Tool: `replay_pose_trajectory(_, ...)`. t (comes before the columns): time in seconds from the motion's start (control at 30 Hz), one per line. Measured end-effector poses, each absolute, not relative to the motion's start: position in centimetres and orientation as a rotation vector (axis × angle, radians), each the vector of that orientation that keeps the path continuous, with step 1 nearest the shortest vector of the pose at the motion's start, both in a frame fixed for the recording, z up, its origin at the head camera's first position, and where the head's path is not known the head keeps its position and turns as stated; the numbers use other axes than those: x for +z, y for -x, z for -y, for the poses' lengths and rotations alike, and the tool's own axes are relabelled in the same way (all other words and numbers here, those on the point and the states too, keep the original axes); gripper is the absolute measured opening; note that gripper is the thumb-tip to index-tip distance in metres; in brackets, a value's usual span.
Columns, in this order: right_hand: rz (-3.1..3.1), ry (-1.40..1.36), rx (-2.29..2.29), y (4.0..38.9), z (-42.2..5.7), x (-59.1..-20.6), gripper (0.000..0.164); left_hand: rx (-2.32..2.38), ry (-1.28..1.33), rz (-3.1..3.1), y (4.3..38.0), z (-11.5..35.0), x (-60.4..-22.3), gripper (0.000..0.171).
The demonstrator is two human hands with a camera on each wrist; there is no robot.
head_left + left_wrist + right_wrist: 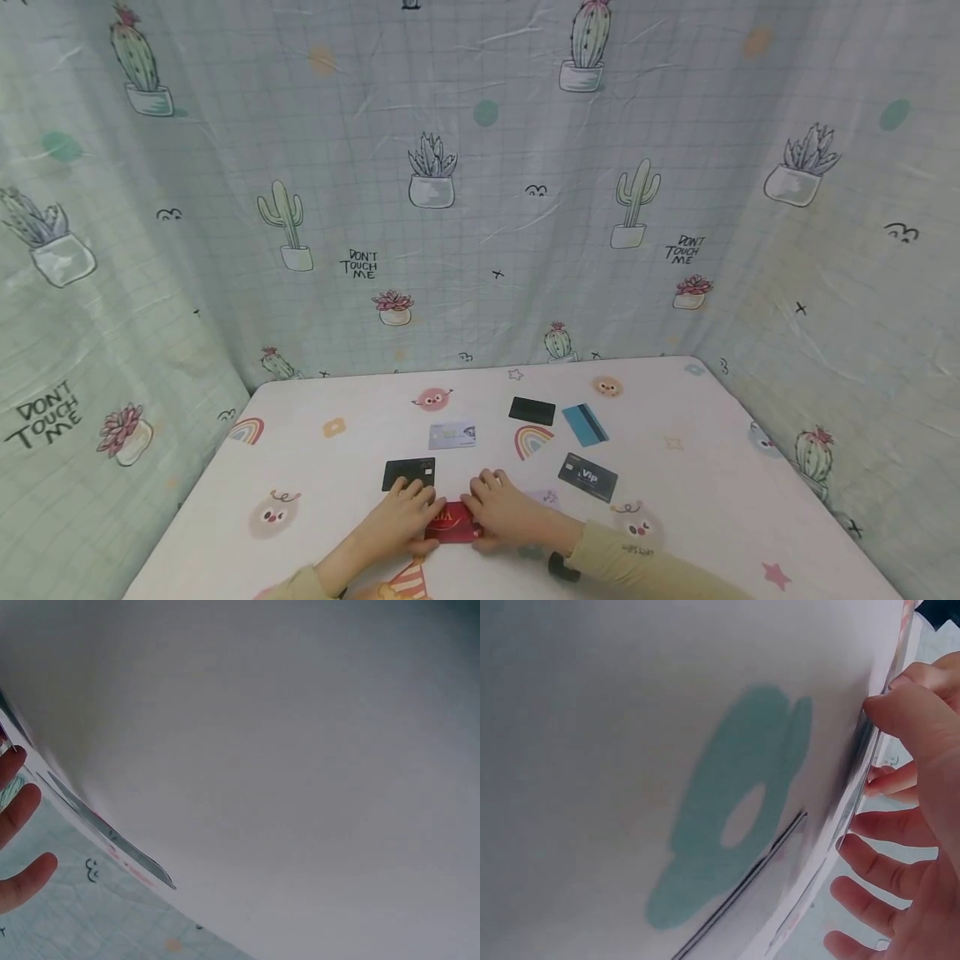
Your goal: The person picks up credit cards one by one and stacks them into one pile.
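A red card with gold lettering is between my two hands near the front of the table. My left hand pinches its left side, thumb at the near corner and fingers at the far one. On the opposite side my right hand grips the card's right end, partly covering it. Just beyond the left fingertips lies a black card. A pale purple card shows partly behind the right hand. In the right wrist view the right thumb meets the edge of the card; the left wrist view catches only some fingertips.
Farther back on the white patterned table lie a silver card, another black card, a light blue striped card and a dark Vip card. A cactus-print curtain encloses the back and sides.
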State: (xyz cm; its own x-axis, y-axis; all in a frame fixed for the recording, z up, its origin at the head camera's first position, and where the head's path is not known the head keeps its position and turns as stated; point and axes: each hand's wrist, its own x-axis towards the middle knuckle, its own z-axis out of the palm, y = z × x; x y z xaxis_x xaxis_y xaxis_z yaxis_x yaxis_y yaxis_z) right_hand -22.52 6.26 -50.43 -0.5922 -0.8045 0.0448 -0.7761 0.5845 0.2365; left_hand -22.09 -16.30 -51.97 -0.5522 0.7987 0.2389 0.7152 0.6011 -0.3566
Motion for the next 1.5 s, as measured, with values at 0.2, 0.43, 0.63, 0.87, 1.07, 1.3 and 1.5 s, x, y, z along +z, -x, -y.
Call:
replay_pose_trajectory(0.2,2.701,-1.343,-0.241,22.3,-6.2,-50.1,0.059,0.282,1.223,2.441,22.1,16.5,-52.0,0.049)
replay_pose_trajectory(0.43,2.748,-1.336,-0.202,22.3,-6.2,-50.4,0.058,0.272,1.248,2.449,21.8,16.5,-51.8,0.048)
replay_pose_trajectory(0.63,2.740,-1.337,-0.200,22.3,-6.2,-50.6,0.058,0.269,1.255,2.455,21.6,16.5,-51.6,0.049)
replay_pose_trajectory(0.87,2.746,-1.340,-0.178,22.2,-6.2,-50.5,0.057,0.278,1.252,2.401,21.5,16.6,-51.6,0.051)
replay_pose_trajectory(1.07,2.746,-1.347,-0.145,22.4,-6.4,-50.6,0.057,0.266,1.256,2.427,21.0,16.5,-51.2,0.050)
replay_pose_trajectory(1.3,2.771,-1.317,-0.080,22.6,-7.0,-50.7,0.056,0.255,1.260,2.449,20.9,16.1,-50.6,0.050)
replay_pose_trajectory(1.5,2.762,-1.308,-0.092,22.3,-7.5,-50.3,0.057,0.244,1.295,2.422,21.0,15.8,-50.5,0.050)
